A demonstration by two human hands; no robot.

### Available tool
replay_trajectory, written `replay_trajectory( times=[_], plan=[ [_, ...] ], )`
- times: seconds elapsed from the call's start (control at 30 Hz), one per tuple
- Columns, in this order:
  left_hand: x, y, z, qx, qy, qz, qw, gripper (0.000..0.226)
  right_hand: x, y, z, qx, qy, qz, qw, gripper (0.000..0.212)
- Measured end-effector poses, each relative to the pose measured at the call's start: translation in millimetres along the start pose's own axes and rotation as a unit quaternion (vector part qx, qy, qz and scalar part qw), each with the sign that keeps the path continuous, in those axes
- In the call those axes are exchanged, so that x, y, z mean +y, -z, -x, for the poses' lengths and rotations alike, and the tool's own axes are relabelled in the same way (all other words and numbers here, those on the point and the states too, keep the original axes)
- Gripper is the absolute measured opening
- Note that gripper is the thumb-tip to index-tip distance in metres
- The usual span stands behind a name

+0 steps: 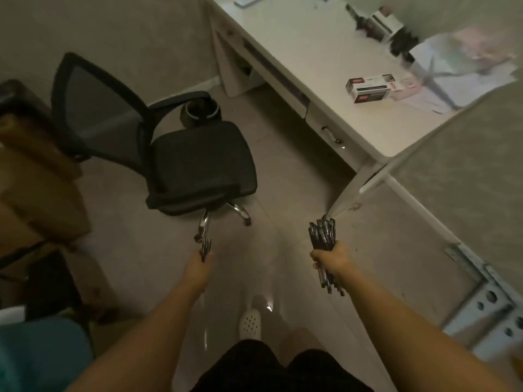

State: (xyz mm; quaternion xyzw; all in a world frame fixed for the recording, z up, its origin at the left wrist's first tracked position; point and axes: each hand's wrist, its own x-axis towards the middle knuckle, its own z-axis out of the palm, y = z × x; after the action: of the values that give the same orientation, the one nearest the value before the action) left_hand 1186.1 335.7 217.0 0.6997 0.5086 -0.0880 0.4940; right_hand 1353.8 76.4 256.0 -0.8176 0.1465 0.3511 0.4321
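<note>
Both arms are extended forward and down over the tiled floor (283,193). The right hand (329,261) is closed in a fist round the large bundle (322,234) of dark, slender items. These appear to be pens or markers, though the dim, soft view does not confirm it. The bundle stands roughly upright in the grip, its ends showing both above and below the fist. The left hand (199,267) grips the small bundle (206,247) of similar dark items, with the fingers curled round it and only the upper ends showing above the hand. The two bundles are held well apart, neither touching anything but the hand that holds it. A black office chair (198,162) with a mesh back stands ahead of the left hand, turned away from the white desk (305,52). On the desk lies a small printed box (370,89). A grey partition (467,165) runs along the right side, ahead of the right hand. Cardboard boxes (36,179) are stacked at the left edge. A light perforated shoe (250,323) shows on the floor between the forearms.
</note>
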Motion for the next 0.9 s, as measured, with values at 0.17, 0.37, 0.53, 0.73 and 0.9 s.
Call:
replay_trajectory(
  times=[0.17,0.37,0.53,0.73,0.9],
  plan=[
    [82.1,-7.0,-58.9,-0.010,-0.024,-0.037,0.999,0.037,-50.3,12.1,-51.6,0.009,-0.010,-0.023,1.000,0.026],
    [174.3,-37.9,-122.0,0.007,-0.020,-0.041,0.999,0.034,-111.2,35.4,-140.8,-0.006,-0.002,-0.011,1.000,0.020],
    [253.1,-66.2,-169.7,-0.005,0.018,0.001,1.000,0.036,-184.5,71.2,-215.2,-0.011,0.022,0.024,0.999,0.029],
    [344.4,-89.0,-218.6,-0.023,0.042,0.038,0.998,0.037,-270.3,115.2,-279.9,0.011,0.053,0.031,0.998,0.022],
    [410.0,-100.6,-275.0,-0.013,0.025,0.011,1.000,0.041,-326.8,126.8,-330.3,0.025,0.051,0.022,0.998,0.027]
  ],
)
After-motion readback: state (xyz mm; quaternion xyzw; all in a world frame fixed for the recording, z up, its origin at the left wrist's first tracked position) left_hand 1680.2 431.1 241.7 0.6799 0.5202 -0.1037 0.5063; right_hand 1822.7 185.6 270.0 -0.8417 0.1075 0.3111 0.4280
